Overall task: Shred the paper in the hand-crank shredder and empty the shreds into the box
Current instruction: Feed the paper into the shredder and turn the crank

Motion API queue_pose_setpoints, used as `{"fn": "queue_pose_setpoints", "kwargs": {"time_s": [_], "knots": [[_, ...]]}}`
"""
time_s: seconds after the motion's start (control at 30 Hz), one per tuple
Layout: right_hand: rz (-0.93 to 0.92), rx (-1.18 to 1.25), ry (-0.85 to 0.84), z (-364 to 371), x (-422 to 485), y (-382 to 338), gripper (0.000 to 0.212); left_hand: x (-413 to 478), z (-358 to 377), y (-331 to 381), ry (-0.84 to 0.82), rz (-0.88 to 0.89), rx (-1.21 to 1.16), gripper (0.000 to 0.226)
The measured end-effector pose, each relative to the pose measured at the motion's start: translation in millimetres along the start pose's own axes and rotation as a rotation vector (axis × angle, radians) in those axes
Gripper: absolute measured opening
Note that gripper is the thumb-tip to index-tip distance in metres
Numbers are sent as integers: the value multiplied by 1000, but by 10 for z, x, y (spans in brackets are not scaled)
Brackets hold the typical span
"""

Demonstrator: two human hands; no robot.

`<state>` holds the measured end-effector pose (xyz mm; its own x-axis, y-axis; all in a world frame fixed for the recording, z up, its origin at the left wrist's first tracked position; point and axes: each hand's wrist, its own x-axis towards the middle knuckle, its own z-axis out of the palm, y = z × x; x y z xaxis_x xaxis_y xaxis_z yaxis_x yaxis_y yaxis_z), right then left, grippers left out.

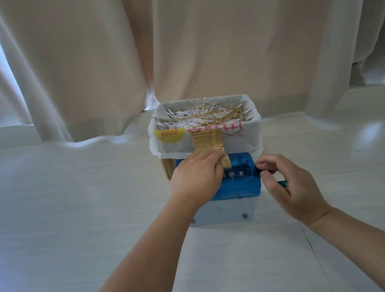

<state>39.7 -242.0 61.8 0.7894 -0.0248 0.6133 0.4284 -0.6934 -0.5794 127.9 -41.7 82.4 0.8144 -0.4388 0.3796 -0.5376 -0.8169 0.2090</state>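
My left hand (196, 175) rests on top of the blue shredder (236, 184), fingers closed on the lower end of the paper (207, 141). The strip is tan, printed, and stands upright out of the feed area, its long axis running vertically, with a curled lower end just beside my knuckles. I cannot confirm whether its edge is already caught in the cutters; my hand covers the slot.

My right hand (285, 181) sits at the right side of the shredder, fingers loosely curled and partly spread. The crank handle (283, 183) shows only as a short teal tip below my palm. I cannot tell whether I am gripping it or merely touching it.

The governing relation: the paper stands directly above the slot under the left hand, and the crank lies on the right side, nearest the right hand. I judge that the left hand must keep the strip vertical and square to the slot while the right hand turns the crank.

The box (205, 128), lined with a white printed bag, stands directly behind the shredder, touching or nearly so. It already holds white and tan shreds (201, 115). The clear bin (222, 211) under the blue head appears pale; its contents are hard to make out. All stands on a white table (71, 215).
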Motion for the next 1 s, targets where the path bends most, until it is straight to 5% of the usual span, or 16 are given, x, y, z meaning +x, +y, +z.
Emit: {"fn": "queue_pose_setpoints", "kwargs": {"time_s": [0.4, 1.0], "knots": [[190, 29, 69, 12, 232, -77, 33, -7, -17, -1, 0, 12, -2, 39], [495, -31, -92, -36, 647, -82, 40, 3, -50, -20, -42, 25, -56, 39]]}}
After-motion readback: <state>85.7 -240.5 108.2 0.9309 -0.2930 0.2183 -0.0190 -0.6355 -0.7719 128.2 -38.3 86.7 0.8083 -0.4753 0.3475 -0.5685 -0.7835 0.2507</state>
